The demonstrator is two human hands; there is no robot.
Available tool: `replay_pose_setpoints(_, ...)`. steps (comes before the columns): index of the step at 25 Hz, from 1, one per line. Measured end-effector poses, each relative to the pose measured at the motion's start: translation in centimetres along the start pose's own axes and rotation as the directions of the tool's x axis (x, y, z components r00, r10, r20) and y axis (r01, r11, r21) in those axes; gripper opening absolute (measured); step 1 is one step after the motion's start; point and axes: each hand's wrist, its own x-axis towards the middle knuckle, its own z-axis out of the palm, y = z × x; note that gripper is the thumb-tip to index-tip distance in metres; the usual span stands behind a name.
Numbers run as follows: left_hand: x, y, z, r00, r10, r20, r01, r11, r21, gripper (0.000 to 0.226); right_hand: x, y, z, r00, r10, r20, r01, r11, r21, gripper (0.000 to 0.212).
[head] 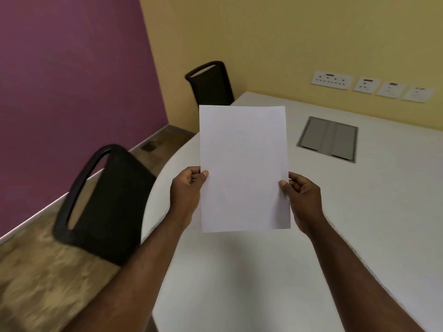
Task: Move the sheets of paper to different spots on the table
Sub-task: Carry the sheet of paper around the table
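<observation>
A blank white sheet of paper [243, 164] is held upright in the air above the white table [263, 271], near its rounded left end. My left hand [187, 191] pinches the sheet's left edge with the thumb on the front. My right hand [302, 200] pinches the right edge the same way. Whether more than one sheet is in the hold cannot be told. No other paper shows on the table.
A grey cable hatch [328, 139] is set into the tabletop at the right back. One black chair [105, 202] stands at the table's left, another black chair [211, 83] at the far end. Wall sockets [332, 80] line the yellow wall.
</observation>
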Motion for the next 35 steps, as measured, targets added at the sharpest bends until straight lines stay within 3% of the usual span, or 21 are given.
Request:
replay_pose_setpoints(7,-8.7,2.7,-14.0,0.955,0.026,-0.294,-0.039,0.998,-0.039,0.006,-7.4,-1.8,10.7,0.952,-0.004,0.305,-0.018,0.997,0.071,0.024)
replay_pose_setpoints(15,-15.2,2.9,-30.8,0.821,0.015,-0.571,-0.056,0.997,-0.055,0.008,-14.5,-3.1,27.4,0.832,-0.064,0.55,0.057,0.998,0.03,0.023)
replay_pose_setpoints(18,-15.7,2.4,-37.7,0.773,0.01,-0.634,-0.061,0.996,-0.058,0.02,-17.2,-3.0,34.2,0.781,-0.072,0.62,0.08,0.997,0.015,0.019)
replay_pose_setpoints(25,-12.2,1.1,-53.7,0.768,-0.011,-0.641,-0.024,0.999,-0.046,0.027,-21.3,-1.9,49.7,0.752,-0.032,0.659,0.022,0.999,0.023,0.019)
replay_pose_setpoints(35,-1.2,-1.3,-66.5,0.784,-0.019,-0.621,0.011,1.0,-0.017,0.025,-17.4,0.5,65.5,0.705,-0.011,0.71,0.015,1.0,0.001,0.021)
